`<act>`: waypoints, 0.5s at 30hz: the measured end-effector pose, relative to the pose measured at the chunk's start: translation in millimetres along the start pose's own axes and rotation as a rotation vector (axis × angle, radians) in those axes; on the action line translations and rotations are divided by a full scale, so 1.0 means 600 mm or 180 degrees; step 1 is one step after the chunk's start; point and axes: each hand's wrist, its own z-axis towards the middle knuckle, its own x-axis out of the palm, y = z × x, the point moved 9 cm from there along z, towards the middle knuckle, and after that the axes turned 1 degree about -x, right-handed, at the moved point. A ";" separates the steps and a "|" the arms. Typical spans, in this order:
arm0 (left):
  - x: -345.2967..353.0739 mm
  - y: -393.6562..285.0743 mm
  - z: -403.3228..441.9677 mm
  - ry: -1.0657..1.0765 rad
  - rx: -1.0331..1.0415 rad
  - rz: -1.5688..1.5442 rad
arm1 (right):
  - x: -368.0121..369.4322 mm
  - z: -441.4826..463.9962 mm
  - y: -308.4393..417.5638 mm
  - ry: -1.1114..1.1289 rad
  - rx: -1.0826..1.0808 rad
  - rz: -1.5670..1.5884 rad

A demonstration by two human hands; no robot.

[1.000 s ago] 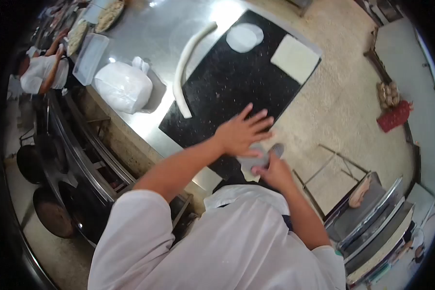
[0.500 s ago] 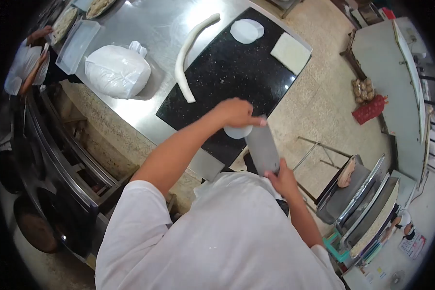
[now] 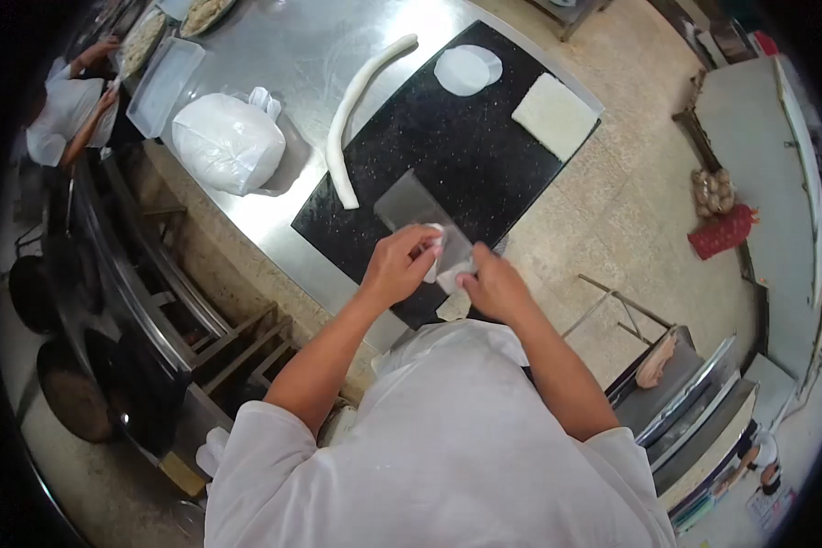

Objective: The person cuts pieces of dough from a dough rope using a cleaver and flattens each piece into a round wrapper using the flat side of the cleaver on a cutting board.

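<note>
My right hand [image 3: 498,285] is closed on the near end of a wide, flat metal blade like a cleaver [image 3: 420,210]. The blade extends up and left over a black board [image 3: 466,137]. My left hand [image 3: 398,265] pinches a small white piece of dough [image 3: 435,258] against the blade's near edge; its exact shape is partly hidden by the fingers. Thin round dough wrappers [image 3: 466,71] overlap at the board's far end. A long dough rope [image 3: 345,114] lies along the board's left side, partly on the steel table [image 3: 310,55].
A knotted white plastic bag [image 3: 228,142] sits on the table at left, beside a clear plastic container [image 3: 164,82]. A folded white cloth [image 3: 557,117] lies at the board's right corner. Another person [image 3: 73,114] works at upper left. Trays [image 3: 694,411] stand at lower right.
My left hand has come back from the blade's far end and now pinches dough. The blade has swung up and left over the board. The round wrapper near my hands no longer lies there.
</note>
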 end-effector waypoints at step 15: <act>-0.052 0.075 0.377 -0.1489 -0.0932 -0.0042 | -0.235 -0.009 -0.131 -0.0013 -0.0331 0.0555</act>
